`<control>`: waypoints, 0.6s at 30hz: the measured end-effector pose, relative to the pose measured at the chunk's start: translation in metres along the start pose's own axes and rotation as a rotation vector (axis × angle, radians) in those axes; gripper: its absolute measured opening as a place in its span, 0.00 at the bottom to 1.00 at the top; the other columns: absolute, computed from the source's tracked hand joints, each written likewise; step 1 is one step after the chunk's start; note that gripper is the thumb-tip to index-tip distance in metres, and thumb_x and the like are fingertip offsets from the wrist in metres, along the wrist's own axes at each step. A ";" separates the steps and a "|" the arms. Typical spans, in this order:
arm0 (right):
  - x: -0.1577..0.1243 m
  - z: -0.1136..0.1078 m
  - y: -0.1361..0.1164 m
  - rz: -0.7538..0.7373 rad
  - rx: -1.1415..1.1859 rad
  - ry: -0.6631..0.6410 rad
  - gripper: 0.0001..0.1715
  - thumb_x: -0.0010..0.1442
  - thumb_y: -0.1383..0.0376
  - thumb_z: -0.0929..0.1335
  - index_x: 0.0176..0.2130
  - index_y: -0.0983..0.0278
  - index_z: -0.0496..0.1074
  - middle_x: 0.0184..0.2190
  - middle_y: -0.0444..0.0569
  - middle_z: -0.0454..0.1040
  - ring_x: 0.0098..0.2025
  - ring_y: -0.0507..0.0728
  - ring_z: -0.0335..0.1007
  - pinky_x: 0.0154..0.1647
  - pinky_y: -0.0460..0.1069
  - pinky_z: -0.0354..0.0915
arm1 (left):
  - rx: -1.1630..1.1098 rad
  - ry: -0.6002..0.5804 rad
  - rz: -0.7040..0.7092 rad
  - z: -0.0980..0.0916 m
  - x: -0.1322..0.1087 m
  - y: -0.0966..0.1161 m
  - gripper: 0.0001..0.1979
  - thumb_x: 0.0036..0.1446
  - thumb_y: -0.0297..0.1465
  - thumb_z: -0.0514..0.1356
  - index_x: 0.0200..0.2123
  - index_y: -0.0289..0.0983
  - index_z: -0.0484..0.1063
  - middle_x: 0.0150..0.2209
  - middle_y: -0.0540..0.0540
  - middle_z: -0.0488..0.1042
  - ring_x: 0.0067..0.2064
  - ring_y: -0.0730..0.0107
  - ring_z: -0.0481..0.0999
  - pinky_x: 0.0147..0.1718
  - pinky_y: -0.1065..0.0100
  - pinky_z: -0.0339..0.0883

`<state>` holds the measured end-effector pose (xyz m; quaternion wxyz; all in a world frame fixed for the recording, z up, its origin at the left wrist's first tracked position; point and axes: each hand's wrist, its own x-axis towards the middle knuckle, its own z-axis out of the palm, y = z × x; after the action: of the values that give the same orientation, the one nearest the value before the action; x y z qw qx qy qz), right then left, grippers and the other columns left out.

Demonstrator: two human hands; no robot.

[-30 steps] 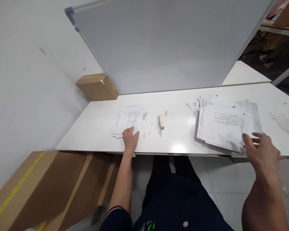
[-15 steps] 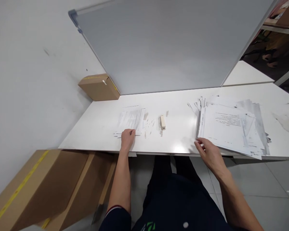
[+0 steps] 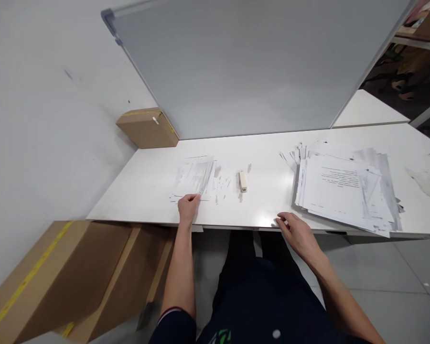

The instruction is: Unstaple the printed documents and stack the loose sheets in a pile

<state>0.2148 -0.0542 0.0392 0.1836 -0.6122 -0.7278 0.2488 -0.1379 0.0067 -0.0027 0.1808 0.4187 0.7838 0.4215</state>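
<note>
My left hand (image 3: 188, 208) is closed in a pinch on the lower right corner of a sheet of paper (image 3: 196, 176), which is slightly lifted and curved. That sheet lies on a small, loosely stacked pile of printed papers. My right hand (image 3: 298, 232) hovers at the table's front edge with its thumb and fingers apart, holding nothing. Between the hands, farther back, stands a small cream object that looks like a stapler (image 3: 243, 181). To the right of my right hand sits a large, uneven stack of printed papers (image 3: 337, 191), some edges sticking out.
The white table (image 3: 261, 157) has brownish marks around the cream object. A whiteboard (image 3: 243, 71) rises along its back edge. One cardboard box (image 3: 146, 131) rests in the back left corner; larger cardboard boxes (image 3: 68, 277) stand below at the left.
My right hand has moved left, away from the large paper stack. My left hand has shifted slightly left, and the sheet's right side now curls up more.
</note>
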 end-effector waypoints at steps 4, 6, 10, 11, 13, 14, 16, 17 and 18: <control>0.000 0.005 0.003 0.000 -0.007 -0.011 0.19 0.61 0.55 0.54 0.40 0.62 0.66 0.37 0.52 0.71 0.32 0.57 0.69 0.32 0.50 0.62 | -0.056 0.016 -0.018 0.002 0.000 -0.003 0.13 0.39 0.37 0.59 0.26 0.33 0.74 0.26 0.47 0.76 0.30 0.68 0.73 0.31 0.70 0.65; -0.001 0.008 0.004 -0.008 -0.008 -0.014 0.19 0.61 0.55 0.54 0.40 0.62 0.66 0.37 0.52 0.71 0.32 0.57 0.69 0.33 0.50 0.62 | -0.070 0.018 -0.018 0.003 0.000 -0.004 0.13 0.39 0.37 0.60 0.26 0.33 0.74 0.25 0.47 0.75 0.29 0.69 0.73 0.30 0.70 0.65; -0.001 0.013 0.004 -0.020 -0.002 -0.028 0.19 0.61 0.55 0.54 0.40 0.61 0.66 0.38 0.51 0.71 0.33 0.57 0.69 0.33 0.50 0.62 | -0.091 0.013 -0.032 0.004 0.000 -0.003 0.12 0.38 0.36 0.61 0.24 0.33 0.73 0.24 0.48 0.74 0.28 0.70 0.71 0.29 0.70 0.64; -0.001 0.014 0.003 -0.020 0.003 -0.028 0.18 0.61 0.55 0.55 0.39 0.61 0.66 0.37 0.51 0.71 0.33 0.57 0.69 0.33 0.50 0.62 | -0.092 0.018 -0.034 0.002 -0.001 0.000 0.11 0.38 0.36 0.61 0.24 0.33 0.73 0.24 0.48 0.74 0.28 0.70 0.71 0.29 0.70 0.64; -0.001 0.014 0.001 -0.020 0.033 -0.026 0.18 0.61 0.55 0.55 0.39 0.61 0.67 0.37 0.51 0.71 0.33 0.56 0.69 0.34 0.50 0.62 | -0.087 0.048 -0.005 -0.004 -0.007 0.010 0.11 0.40 0.36 0.61 0.24 0.34 0.72 0.24 0.48 0.73 0.29 0.70 0.71 0.31 0.69 0.65; -0.001 0.014 -0.001 -0.020 0.065 -0.029 0.18 0.60 0.55 0.56 0.39 0.61 0.67 0.37 0.51 0.71 0.33 0.56 0.69 0.34 0.50 0.62 | -0.084 0.066 0.031 -0.008 -0.013 0.018 0.10 0.41 0.36 0.61 0.24 0.34 0.72 0.25 0.48 0.73 0.30 0.70 0.71 0.32 0.69 0.65; 0.000 0.014 -0.007 -0.012 0.170 -0.044 0.18 0.59 0.54 0.57 0.39 0.61 0.68 0.36 0.50 0.72 0.33 0.56 0.69 0.34 0.50 0.63 | -0.089 0.080 0.139 -0.017 -0.032 0.039 0.09 0.43 0.37 0.60 0.24 0.35 0.71 0.27 0.48 0.73 0.32 0.70 0.71 0.36 0.68 0.66; 0.001 0.015 -0.011 -0.001 0.247 -0.056 0.18 0.59 0.54 0.58 0.39 0.61 0.68 0.35 0.49 0.73 0.33 0.56 0.69 0.34 0.50 0.63 | -0.104 0.052 0.198 -0.019 -0.045 0.050 0.09 0.45 0.36 0.59 0.25 0.36 0.70 0.27 0.49 0.73 0.33 0.70 0.71 0.37 0.68 0.65; 0.003 0.018 -0.015 0.015 0.343 -0.072 0.18 0.58 0.54 0.59 0.41 0.60 0.68 0.35 0.49 0.73 0.33 0.55 0.69 0.35 0.49 0.64 | -0.130 -0.011 0.247 -0.019 -0.060 0.060 0.08 0.46 0.36 0.59 0.25 0.36 0.70 0.29 0.48 0.73 0.34 0.70 0.71 0.38 0.68 0.65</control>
<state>0.1918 -0.0556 0.0338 0.2572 -0.5681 -0.6761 0.3924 -0.0850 -0.0340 0.0530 0.1587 0.5019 0.6961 0.4883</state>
